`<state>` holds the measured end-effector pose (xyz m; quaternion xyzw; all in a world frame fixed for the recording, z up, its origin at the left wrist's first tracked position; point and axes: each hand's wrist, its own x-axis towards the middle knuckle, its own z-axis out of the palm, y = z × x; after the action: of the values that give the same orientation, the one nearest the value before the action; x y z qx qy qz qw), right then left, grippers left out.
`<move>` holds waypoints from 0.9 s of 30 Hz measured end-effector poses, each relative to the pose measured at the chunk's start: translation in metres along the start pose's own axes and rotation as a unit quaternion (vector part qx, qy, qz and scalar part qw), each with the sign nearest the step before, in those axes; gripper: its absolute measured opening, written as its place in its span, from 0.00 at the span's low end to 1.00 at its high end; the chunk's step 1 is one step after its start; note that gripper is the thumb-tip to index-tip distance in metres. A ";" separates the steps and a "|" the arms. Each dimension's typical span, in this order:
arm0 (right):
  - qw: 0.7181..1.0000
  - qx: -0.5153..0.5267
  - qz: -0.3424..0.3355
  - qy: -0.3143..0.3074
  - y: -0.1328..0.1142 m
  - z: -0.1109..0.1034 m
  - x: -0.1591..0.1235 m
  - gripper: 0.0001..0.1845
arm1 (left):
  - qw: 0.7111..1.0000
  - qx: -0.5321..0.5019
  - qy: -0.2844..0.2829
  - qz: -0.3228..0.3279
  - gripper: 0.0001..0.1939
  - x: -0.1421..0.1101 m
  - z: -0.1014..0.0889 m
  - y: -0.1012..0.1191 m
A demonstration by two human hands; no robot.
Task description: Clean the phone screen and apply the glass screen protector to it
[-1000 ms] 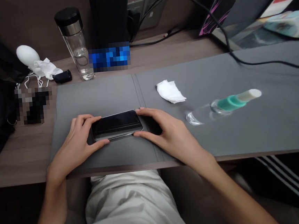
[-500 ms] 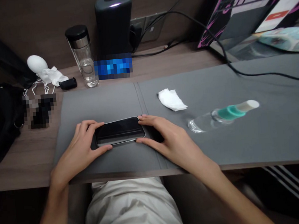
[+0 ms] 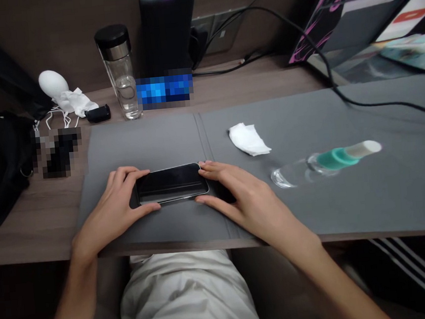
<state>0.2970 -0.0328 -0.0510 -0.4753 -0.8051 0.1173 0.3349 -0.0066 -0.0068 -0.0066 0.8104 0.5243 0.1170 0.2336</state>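
Observation:
A smartphone [image 3: 172, 184] with a dark screen lies sideways on the grey desk mat [image 3: 139, 138], screen up. My left hand [image 3: 121, 204] grips its left end, thumb on the near edge and fingers at the far edge. At the right end, my right hand [image 3: 243, 191] holds it the same way between thumb and fingers. Beyond my right hand is a folded white tissue [image 3: 249, 139]. To the right, a clear spray bottle [image 3: 326, 163] with a green collar and whitish cap lies on its side on the mat.
Along the back stand a glass water bottle [image 3: 123, 78] with a black lid and a dark upright device [image 3: 167, 29]. A white egg-shaped object [image 3: 53, 84] and a black bag [image 3: 1, 168] are at left. A black cable [image 3: 327, 70] crosses the mat's right side.
The view has shifted slightly, so the things at the back sit a little higher and further right. Both hands keep the same hold on the smartphone.

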 end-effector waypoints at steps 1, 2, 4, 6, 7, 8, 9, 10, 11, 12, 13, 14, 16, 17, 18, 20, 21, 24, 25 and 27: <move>1.000 -0.002 0.000 -0.001 0.000 0.000 0.000 0.23 | 1.000 -0.002 -0.001 0.000 0.32 0.000 0.000 0.000; 1.000 -0.003 -0.001 -0.003 0.000 -0.001 0.000 0.23 | 1.000 -0.003 -0.002 -0.001 0.32 0.000 0.000 0.000; 1.000 -0.004 -0.003 -0.004 0.000 -0.001 0.000 0.22 | 1.000 -0.004 -0.003 -0.003 0.33 0.000 -0.001 0.000; 1.000 -0.003 -0.004 -0.005 0.000 -0.002 0.000 0.22 | 1.000 -0.002 -0.004 -0.006 0.34 0.000 -0.001 0.002; 1.000 -0.003 -0.005 -0.004 0.000 -0.002 0.000 0.21 | 1.000 -0.001 -0.003 -0.006 0.34 0.000 -0.001 0.002; 1.000 -0.002 -0.005 -0.004 0.001 -0.002 0.000 0.21 | 1.000 -0.002 -0.002 -0.006 0.33 0.000 -0.001 0.003; 1.000 -0.001 -0.006 -0.002 0.001 -0.001 0.000 0.21 | 1.000 -0.003 -0.002 -0.006 0.33 0.000 -0.001 0.004; 1.000 -0.001 -0.008 0.000 0.001 -0.001 -0.001 0.21 | 1.000 -0.004 -0.003 -0.007 0.33 -0.001 -0.001 0.004; 1.000 0.000 -0.010 0.002 0.002 0.000 -0.001 0.21 | 1.000 -0.005 -0.004 -0.007 0.32 -0.001 -0.001 0.005; 1.000 0.000 -0.012 0.005 0.002 0.000 -0.001 0.21 | 1.000 -0.007 -0.005 -0.008 0.32 -0.001 -0.001 0.005; 1.000 -0.001 -0.015 0.008 0.002 0.001 -0.001 0.20 | 1.000 -0.008 -0.007 -0.009 0.32 -0.002 -0.001 0.005; 1.000 -0.003 -0.017 0.011 0.003 0.002 -0.001 0.20 | 1.000 -0.010 -0.009 -0.009 0.32 -0.002 -0.001 0.005; 1.000 -0.007 -0.020 0.013 0.003 0.002 -0.001 0.19 | 1.000 -0.013 -0.012 -0.011 0.33 -0.002 -0.002 0.005; 1.000 -0.007 -0.020 0.014 0.003 0.003 -0.001 0.19 | 1.000 -0.015 -0.014 -0.013 0.33 -0.002 -0.002 0.004; 1.000 -0.007 -0.022 0.014 0.003 0.003 -0.001 0.19 | 1.000 -0.017 -0.016 -0.016 0.33 -0.003 -0.002 0.004; 1.000 -0.007 -0.025 0.014 0.003 0.003 -0.001 0.19 | 0.999 -0.018 -0.020 -0.019 0.33 -0.003 -0.003 0.004; 1.000 -0.007 -0.025 0.014 0.003 0.003 -0.001 0.18 | 0.999 -0.018 -0.021 -0.018 0.33 -0.003 -0.003 0.004; 1.000 -0.005 -0.017 0.011 0.002 0.003 -0.002 0.18 | 0.999 -0.017 -0.027 -0.010 0.34 -0.003 -0.005 0.003; 1.000 -0.003 -0.012 0.009 0.002 0.002 -0.002 0.18 | 0.999 -0.016 -0.028 -0.008 0.34 -0.003 -0.005 0.003; 1.000 0.000 -0.006 0.006 0.002 0.003 -0.003 0.18 | 0.999 -0.014 -0.031 -0.007 0.35 -0.003 -0.005 0.002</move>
<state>0.2979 -0.0333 -0.0553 -0.4712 -0.8058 0.1129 0.3404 -0.0086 -0.0092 -0.0010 0.8066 0.5208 0.0973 0.2622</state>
